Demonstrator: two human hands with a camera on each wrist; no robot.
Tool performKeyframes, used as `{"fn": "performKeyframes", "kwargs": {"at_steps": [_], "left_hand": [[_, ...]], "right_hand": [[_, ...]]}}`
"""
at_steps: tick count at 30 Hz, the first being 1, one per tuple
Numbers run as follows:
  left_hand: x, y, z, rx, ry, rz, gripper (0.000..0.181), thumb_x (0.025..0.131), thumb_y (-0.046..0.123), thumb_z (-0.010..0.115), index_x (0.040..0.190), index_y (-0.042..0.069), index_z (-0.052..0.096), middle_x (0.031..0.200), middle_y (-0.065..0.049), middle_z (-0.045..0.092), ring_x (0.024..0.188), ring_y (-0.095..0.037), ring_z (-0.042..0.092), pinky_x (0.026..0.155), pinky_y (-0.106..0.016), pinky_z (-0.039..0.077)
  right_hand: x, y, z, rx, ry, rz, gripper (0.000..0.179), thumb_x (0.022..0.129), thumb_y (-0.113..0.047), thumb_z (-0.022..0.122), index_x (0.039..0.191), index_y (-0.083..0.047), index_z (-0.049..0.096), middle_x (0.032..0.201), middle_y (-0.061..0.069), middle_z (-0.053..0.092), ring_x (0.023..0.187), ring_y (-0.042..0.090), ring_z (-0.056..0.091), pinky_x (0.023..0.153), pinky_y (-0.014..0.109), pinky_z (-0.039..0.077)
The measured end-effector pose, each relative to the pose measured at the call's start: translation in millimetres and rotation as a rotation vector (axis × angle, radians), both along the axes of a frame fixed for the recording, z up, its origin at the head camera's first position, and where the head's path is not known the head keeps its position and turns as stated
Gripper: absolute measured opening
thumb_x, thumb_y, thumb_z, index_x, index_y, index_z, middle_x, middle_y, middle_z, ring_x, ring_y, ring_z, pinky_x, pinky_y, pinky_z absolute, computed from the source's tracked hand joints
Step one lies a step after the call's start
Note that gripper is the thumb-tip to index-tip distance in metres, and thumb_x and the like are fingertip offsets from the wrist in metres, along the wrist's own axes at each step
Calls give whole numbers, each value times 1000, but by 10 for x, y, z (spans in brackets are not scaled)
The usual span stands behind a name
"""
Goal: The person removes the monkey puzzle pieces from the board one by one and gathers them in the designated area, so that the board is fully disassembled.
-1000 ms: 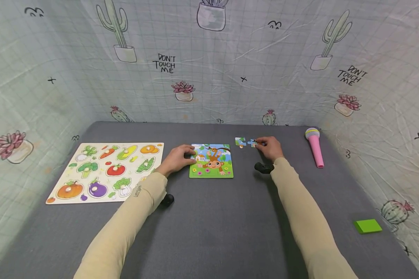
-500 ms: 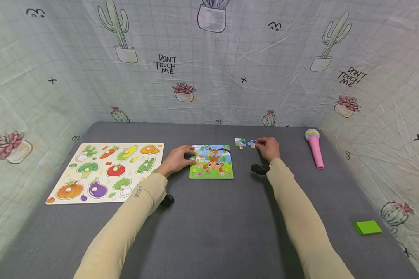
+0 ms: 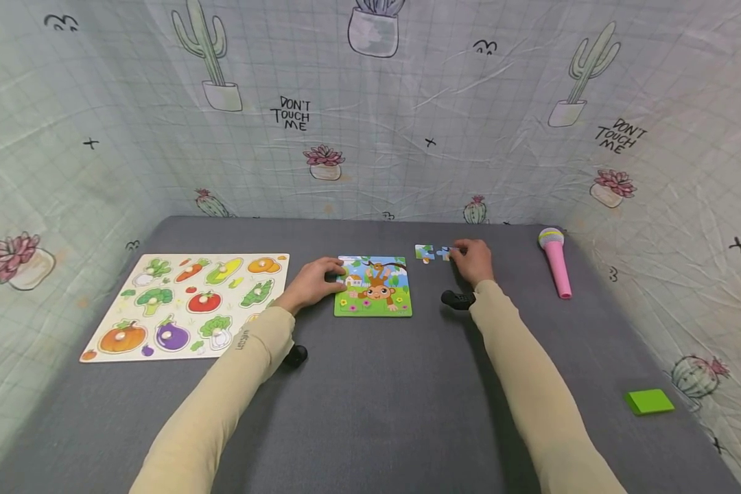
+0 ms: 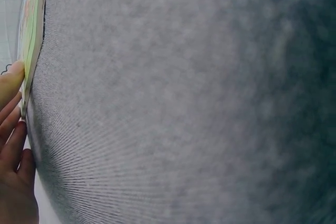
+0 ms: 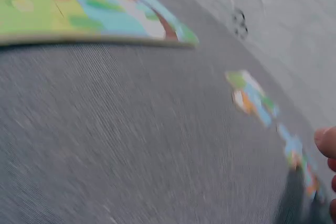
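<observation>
My left hand [image 3: 313, 281] lies at the left edge of a square monkey puzzle [image 3: 379, 302], thumb and fingers touching that side. In the left wrist view the thumb [image 4: 11, 83] overlaps the puzzle's face near a corner, with the other fingers beside it. Beyond the puzzle's upper right are two loose jigsaw pieces on the table: one blue and green [image 3: 424, 252], the other mostly blue [image 3: 442, 253]. My right hand [image 3: 474, 263] hovers right at the second piece, partly covering it in the head view. The right wrist view shows the thumb [image 5: 326, 141] apart from that piece.
A large vegetable peg board [image 3: 185, 281] lies to the left, partly under the left sleeve. On the right are a pink toy microphone [image 3: 558, 264] and a green block [image 3: 650, 402]. A printed cloth [image 3: 370, 185] walls the grey table at the back and sides.
The right hand and forearm have shifted slightly left, and the fingers have turned a little over the second piece. The left hand and the monkey puzzle stay where they were.
</observation>
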State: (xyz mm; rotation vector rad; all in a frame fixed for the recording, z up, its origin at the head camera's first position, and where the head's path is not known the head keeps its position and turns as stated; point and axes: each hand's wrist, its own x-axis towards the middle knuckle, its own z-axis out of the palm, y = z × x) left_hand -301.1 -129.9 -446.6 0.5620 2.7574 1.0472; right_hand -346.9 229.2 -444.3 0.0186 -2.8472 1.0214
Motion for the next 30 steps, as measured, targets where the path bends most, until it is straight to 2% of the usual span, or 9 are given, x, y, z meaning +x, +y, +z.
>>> {"fn": "performKeyframes", "kwargs": {"at_steps": [7, 11, 15, 20, 24, 30], "left_hand": [[2, -4, -12, 5, 16, -1, 39, 92, 20, 71, 124, 0, 65, 145, -14, 48, 138, -34, 38, 115, -48, 31], [-3, -3, -23, 16, 7, 1, 40, 91, 21, 71, 125, 0, 65, 145, -13, 48, 138, -33, 37, 115, -47, 31], [-2, -13, -9, 29, -7, 10, 40, 91, 20, 71, 125, 0, 65, 146, -13, 47, 139, -33, 36, 116, -48, 30], [-15, -19, -12, 15, -14, 11, 41, 91, 22, 71, 126, 1, 65, 146, -12, 47, 140, -33, 35, 116, -48, 29], [-28, -20, -20, 7, -18, 8, 41, 91, 23, 71, 126, 1, 65, 147, -12, 47, 140, -33, 35, 116, -47, 29], [-29, -12, -11, 13, -22, 16, 41, 90, 21, 72, 125, 1, 65, 146, -12, 47, 140, -33, 35, 116, -47, 28]], "right_hand": [[94, -312, 148, -79, -90, 132, 35, 102, -21, 54, 131, -3, 61, 131, 18, 56, 116, 35, 54, 89, 49, 50], [210, -502, 180, -139, -180, 229, 35, 102, -25, 55, 133, -9, 60, 137, 13, 51, 121, 32, 51, 91, 47, 50], [294, -675, 153, -205, -227, 307, 36, 101, -25, 56, 133, -9, 60, 136, 11, 54, 122, 31, 52, 94, 46, 49], [335, -811, 54, -203, -207, 341, 35, 101, -22, 57, 132, -7, 61, 131, 13, 58, 117, 30, 55, 91, 44, 50], [336, -854, -24, -215, -157, 368, 33, 99, -16, 60, 129, -4, 64, 129, 15, 59, 113, 31, 56, 92, 45, 50], [343, -887, -78, -208, -97, 388, 31, 95, -13, 65, 125, -4, 67, 128, 19, 54, 106, 31, 49, 91, 46, 44]]}}
